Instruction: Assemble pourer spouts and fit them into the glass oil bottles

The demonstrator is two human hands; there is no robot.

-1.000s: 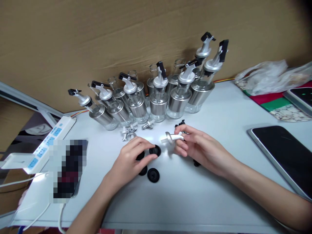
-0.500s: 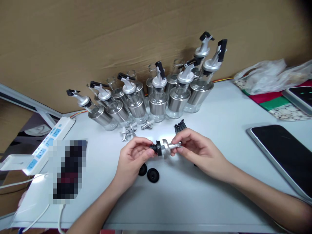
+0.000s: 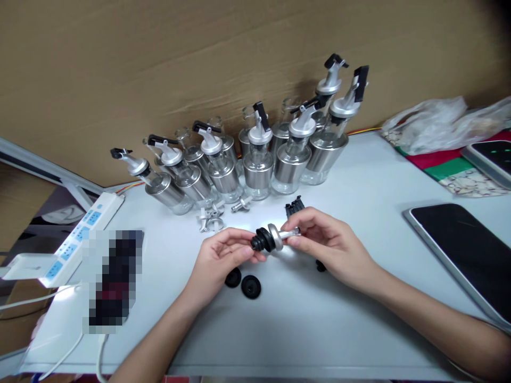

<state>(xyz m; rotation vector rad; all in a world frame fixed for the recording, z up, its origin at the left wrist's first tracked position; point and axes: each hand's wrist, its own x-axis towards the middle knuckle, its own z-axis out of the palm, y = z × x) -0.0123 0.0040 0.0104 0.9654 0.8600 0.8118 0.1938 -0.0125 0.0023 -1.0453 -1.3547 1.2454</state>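
Observation:
Between my two hands is a silver pourer spout (image 3: pixel 275 237), lying sideways above the table. A black ribbed stopper (image 3: pixel 262 240) sits against its collar. My left hand (image 3: pixel 223 258) pinches the stopper's ribbed end between thumb and fingers. The spout's narrow tip is in the closed fingers of my right hand (image 3: pixel 325 242). Two black round discs (image 3: pixel 251 286) lie near my left wrist. Beyond my hands are several loose silver spouts (image 3: pixel 209 219) and a group of black levers (image 3: pixel 294 205). Another small black part (image 3: pixel 320 266) is partly hidden beneath my right hand.
Several glass bottles with steel bands (image 3: pixel 258 173) stand in rows at the back, many topped with pourers. A power strip (image 3: pixel 75 239) and a blurred-out dark object are at left. A tablet-like device (image 3: pixel 459 250) and a plastic bag (image 3: pixel 443 125) occupy the right.
The stopper and the spout's collar now sit against each other, where a gap showed before. My left fingers have slid back towards the stopper's end; my right hand has barely moved.

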